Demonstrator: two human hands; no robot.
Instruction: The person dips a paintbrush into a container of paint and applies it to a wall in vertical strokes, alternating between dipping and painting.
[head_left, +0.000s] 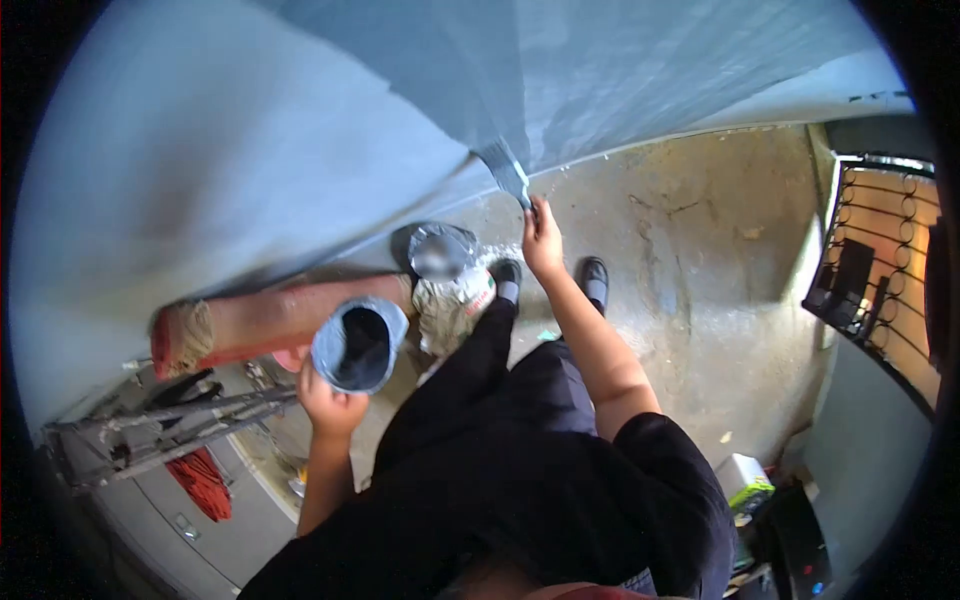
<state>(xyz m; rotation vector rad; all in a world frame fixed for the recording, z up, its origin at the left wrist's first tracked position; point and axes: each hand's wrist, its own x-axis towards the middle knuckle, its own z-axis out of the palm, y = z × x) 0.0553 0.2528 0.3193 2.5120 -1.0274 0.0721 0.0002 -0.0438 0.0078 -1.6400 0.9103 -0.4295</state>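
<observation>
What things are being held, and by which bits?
The right grip holds a paintbrush by its handle. The left grip holds a blue-grey container by its side; exactly where all the fingers sit is hidden.

Stained concrete floor [715,235]; at right, dark scrollwork grille [907,231], blue-grey wall [865,440] beside.

There went the brush [510,178], wide, flat, caked blue-grey, bristles at the wall [450,60], whose darker swath bordered paler blue; the container [399,325], open-topped, smeared blue-grey, dark inside, sat in the left hand [335,405]
</observation>
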